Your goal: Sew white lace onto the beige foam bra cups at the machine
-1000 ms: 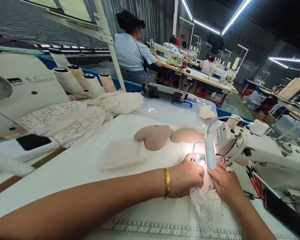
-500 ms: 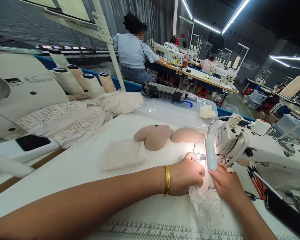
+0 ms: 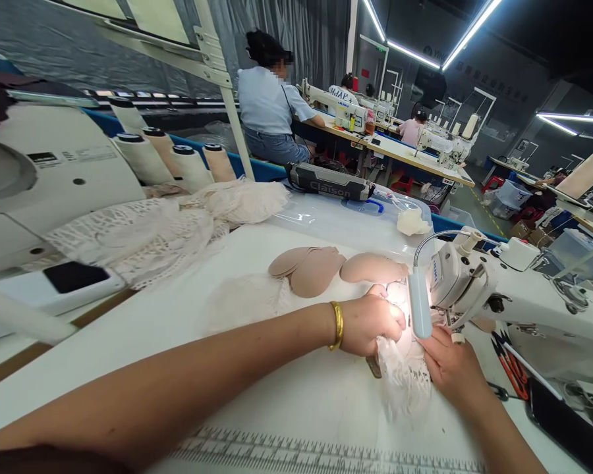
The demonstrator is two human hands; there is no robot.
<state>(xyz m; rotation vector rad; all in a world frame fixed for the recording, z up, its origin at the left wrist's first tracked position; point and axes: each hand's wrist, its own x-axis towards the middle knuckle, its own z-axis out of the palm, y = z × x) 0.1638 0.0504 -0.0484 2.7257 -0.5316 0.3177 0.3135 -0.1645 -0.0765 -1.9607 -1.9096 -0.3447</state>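
Observation:
My left hand, with a gold bangle on the wrist, is curled on a piece of white lace with a beige pad under the head of the white sewing machine. My right hand presses the same piece from the right, fingers closed on its edge. A small lamp on a flexible neck lights the needle area between my hands. Several beige bra pads lie just beyond my left hand.
A heap of cream lace and thread cones stand at the left. A clear plastic box sits behind the pads. Scissors and a dark phone lie at the right. Other people sew at tables behind.
Both hands have pushed the lace piece forward, farther under the machine head. The view has shifted slightly to the left.

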